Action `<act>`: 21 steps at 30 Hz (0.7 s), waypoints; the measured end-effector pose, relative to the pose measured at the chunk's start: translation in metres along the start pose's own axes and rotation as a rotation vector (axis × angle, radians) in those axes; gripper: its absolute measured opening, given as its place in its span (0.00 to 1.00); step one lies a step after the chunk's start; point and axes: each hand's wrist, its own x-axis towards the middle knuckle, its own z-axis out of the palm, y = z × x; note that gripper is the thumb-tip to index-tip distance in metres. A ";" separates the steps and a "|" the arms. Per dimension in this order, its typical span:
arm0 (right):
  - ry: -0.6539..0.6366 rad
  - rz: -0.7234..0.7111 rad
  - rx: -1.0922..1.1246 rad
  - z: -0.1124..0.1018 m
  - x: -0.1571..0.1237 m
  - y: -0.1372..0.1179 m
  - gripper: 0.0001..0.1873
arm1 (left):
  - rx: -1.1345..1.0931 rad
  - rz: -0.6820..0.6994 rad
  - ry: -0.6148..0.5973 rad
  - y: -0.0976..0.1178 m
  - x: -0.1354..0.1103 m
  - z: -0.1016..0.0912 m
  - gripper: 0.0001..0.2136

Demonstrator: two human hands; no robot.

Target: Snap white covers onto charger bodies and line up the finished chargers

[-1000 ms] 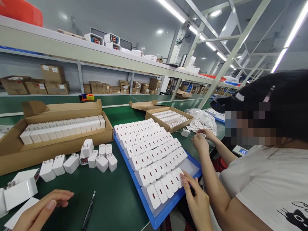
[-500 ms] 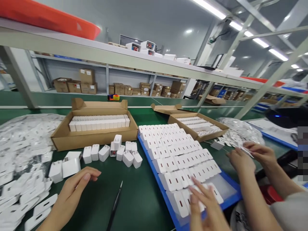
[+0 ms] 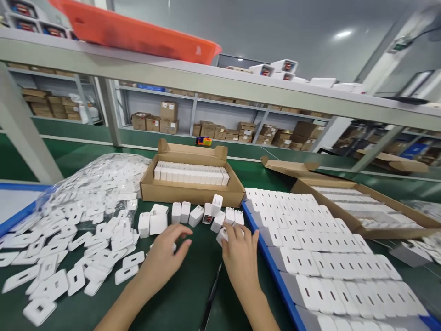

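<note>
My left hand (image 3: 164,257) hovers over the green table with thumb and fingers apart. A small white bit shows behind it; I cannot tell what it is. My right hand (image 3: 241,253) has its fingertips on a white charger (image 3: 222,235) at the right end of a loose group, partly hidden by the fingers. Around it stand several other white chargers (image 3: 196,216), one of them stacked on top. A thin black pen-like tool (image 3: 211,299) with a pointed tip lies between my forearms.
Loose white slotted plates (image 3: 99,257) spread at the left, beside a clear plastic bag (image 3: 113,170) of them. Behind the chargers is an open cardboard box (image 3: 189,195) of white blocks. At the right, a blue tray (image 3: 272,276) holds rows of chargers; another cardboard box (image 3: 372,230) stands behind it.
The view has swung left. My right hand has moved from the blue tray to the loose chargers. My left hand has moved closer to them. The co-worker's hands have left the view.
</note>
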 end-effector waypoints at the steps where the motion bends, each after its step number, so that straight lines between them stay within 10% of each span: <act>1: 0.019 -0.018 0.022 -0.006 0.001 -0.002 0.16 | 0.024 0.032 -0.024 -0.001 -0.001 0.003 0.10; 5: 0.101 0.123 0.360 -0.038 0.017 -0.020 0.16 | 0.117 0.109 -0.085 -0.008 -0.003 0.010 0.29; 12: -0.505 0.697 1.465 -0.043 0.044 -0.066 0.27 | -0.087 0.390 0.096 0.000 0.003 -0.008 0.29; 21: -0.261 -0.206 1.102 0.006 0.021 -0.141 0.18 | -0.362 0.320 0.562 0.002 -0.002 -0.020 0.11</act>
